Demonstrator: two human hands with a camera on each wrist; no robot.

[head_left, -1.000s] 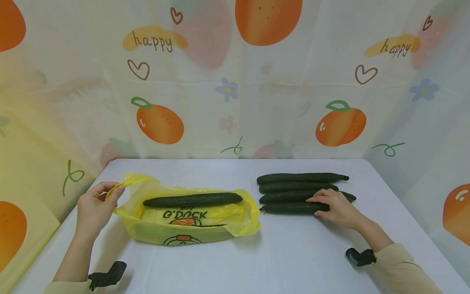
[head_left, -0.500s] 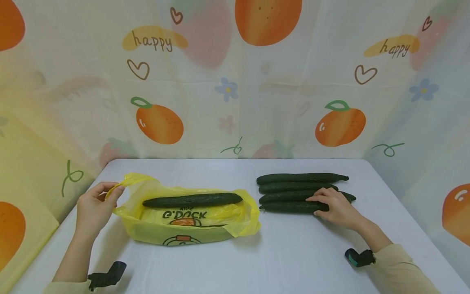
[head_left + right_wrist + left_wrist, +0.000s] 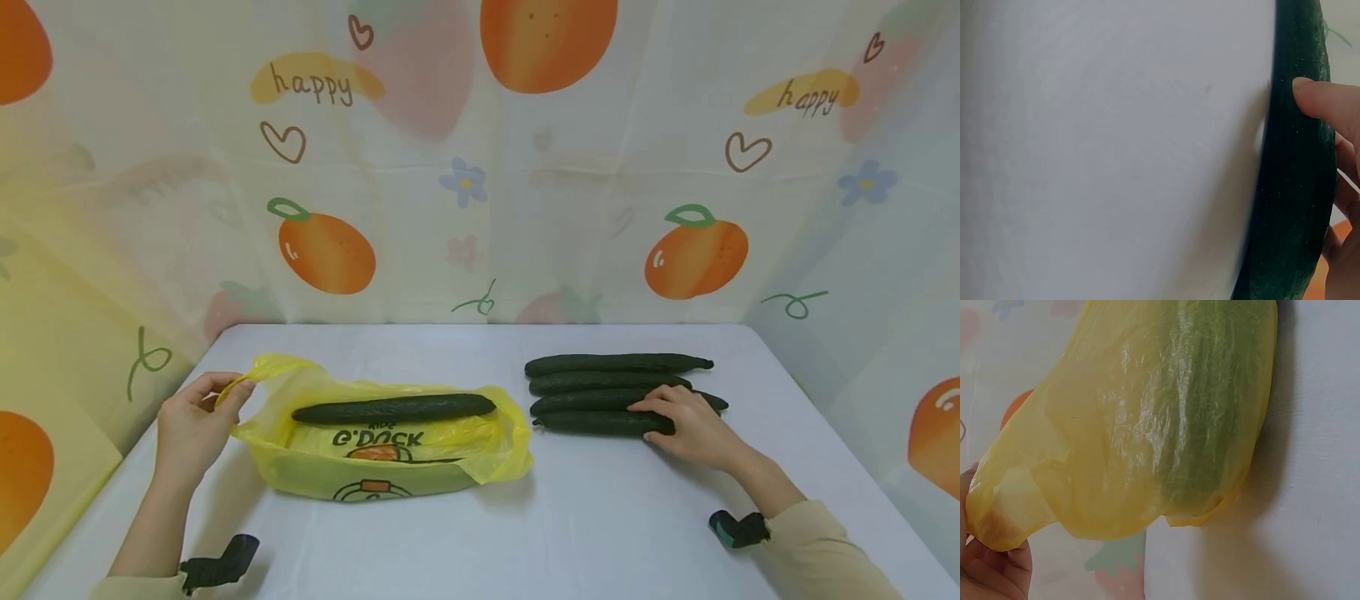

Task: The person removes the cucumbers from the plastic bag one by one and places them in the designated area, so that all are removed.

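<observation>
My left hand (image 3: 191, 429) pinches the left handle edge of a yellow plastic bag (image 3: 300, 475) and holds it raised. One dark green cucumber (image 3: 397, 408) lies lengthwise in the bag's opening. In the left wrist view, a long green shape (image 3: 1210, 425) shows through the thin film. To the right, my right hand (image 3: 686, 425) grips the front cucumber (image 3: 592, 423) of a row near its right end. The right wrist view has the thumb (image 3: 1316, 100) on the near side of that cucumber, with the other fingers partly hidden behind it.
Behind the gripped cucumber, more cucumbers (image 3: 615, 363) lie side by side, close together. White cloth covers the table (image 3: 570, 533). A printed fabric curtain (image 3: 555, 208) hangs along the back and sides. Each wrist carries a small black camera (image 3: 221, 560).
</observation>
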